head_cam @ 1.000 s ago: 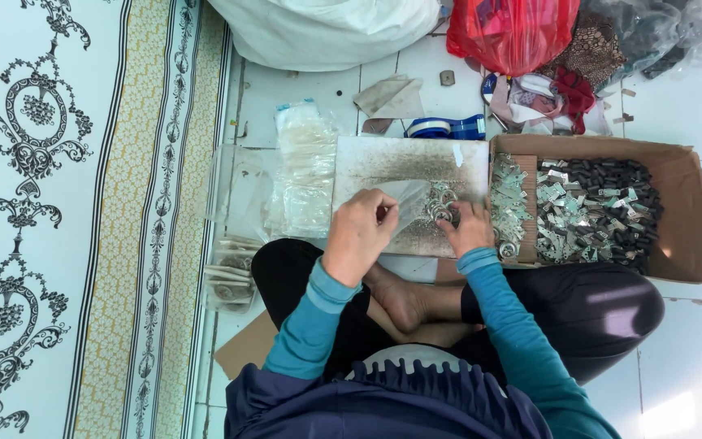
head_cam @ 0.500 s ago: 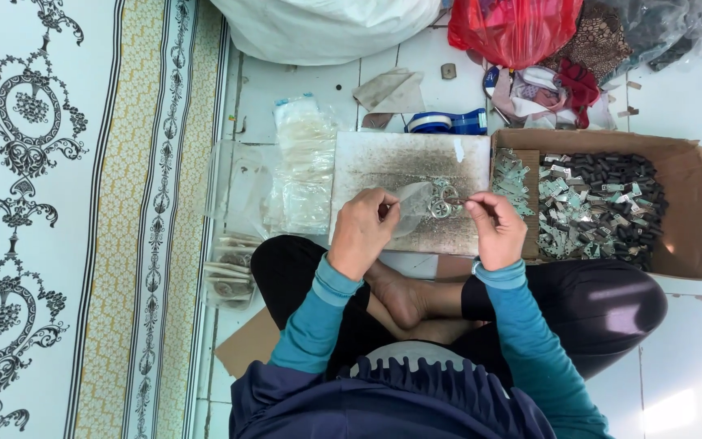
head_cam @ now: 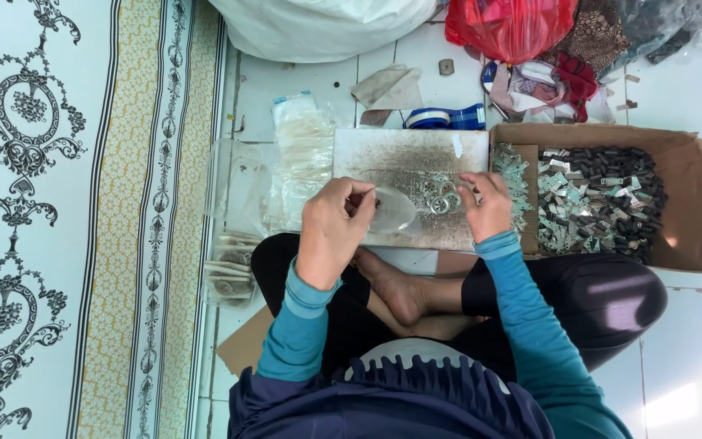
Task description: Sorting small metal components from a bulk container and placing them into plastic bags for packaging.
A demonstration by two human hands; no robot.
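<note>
My left hand (head_cam: pixel 333 229) pinches a small clear plastic bag (head_cam: pixel 392 213) above a worn grey board (head_cam: pixel 412 175) that lies in front of my crossed legs. My right hand (head_cam: pixel 487 205) rests on the board's right side, its fingers on a little heap of small silver metal rings (head_cam: pixel 440 195). The bag hangs open towards the rings; whether anything lies inside it I cannot tell. Both sleeves are teal.
A cardboard box (head_cam: pixel 684 211) of small silver and dark metal parts stands at the right. A stack of clear plastic bags (head_cam: pixel 302 154) lies left of the board, with filled packets (head_cam: pixel 229 272) nearer me. A blue tape roll (head_cam: pixel 447 119), a red bag (head_cam: pixel 513 24) and a white sack (head_cam: pixel 318 24) lie beyond.
My right hand has moved from beside the left hand out to the ring heap. The left hand has stayed in place, still gripping the clear bag.
</note>
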